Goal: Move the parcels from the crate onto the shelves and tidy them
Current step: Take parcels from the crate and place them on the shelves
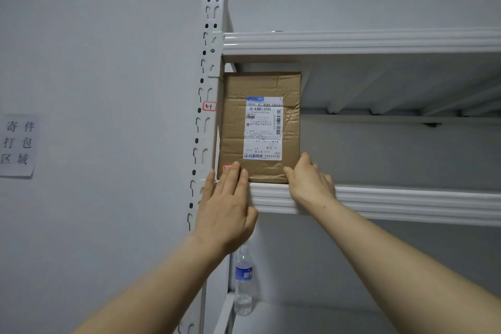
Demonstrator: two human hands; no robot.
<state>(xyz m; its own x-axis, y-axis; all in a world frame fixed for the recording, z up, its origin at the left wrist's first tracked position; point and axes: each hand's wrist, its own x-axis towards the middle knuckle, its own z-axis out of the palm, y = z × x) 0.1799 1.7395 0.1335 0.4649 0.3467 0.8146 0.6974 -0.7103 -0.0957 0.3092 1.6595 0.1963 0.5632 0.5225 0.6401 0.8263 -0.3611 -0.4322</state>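
A brown cardboard parcel (260, 87) with a white shipping label stands upright at the left end of a white metal shelf (406, 200), against the upright post (208, 68). My left hand (226, 206) lies flat with straight fingers touching the parcel's lower left corner. My right hand (309, 182) is at the lower right corner, thumb on the parcel's front face and fingers reaching round its right edge. The crate is out of view.
Another white shelf (379, 40) runs just above the parcel's top. A water bottle (243, 282) stands on the lower shelf by the post. A paper sign (19, 144) hangs on the grey wall at left. A small red-framed tag (209, 106) sticks to the post.
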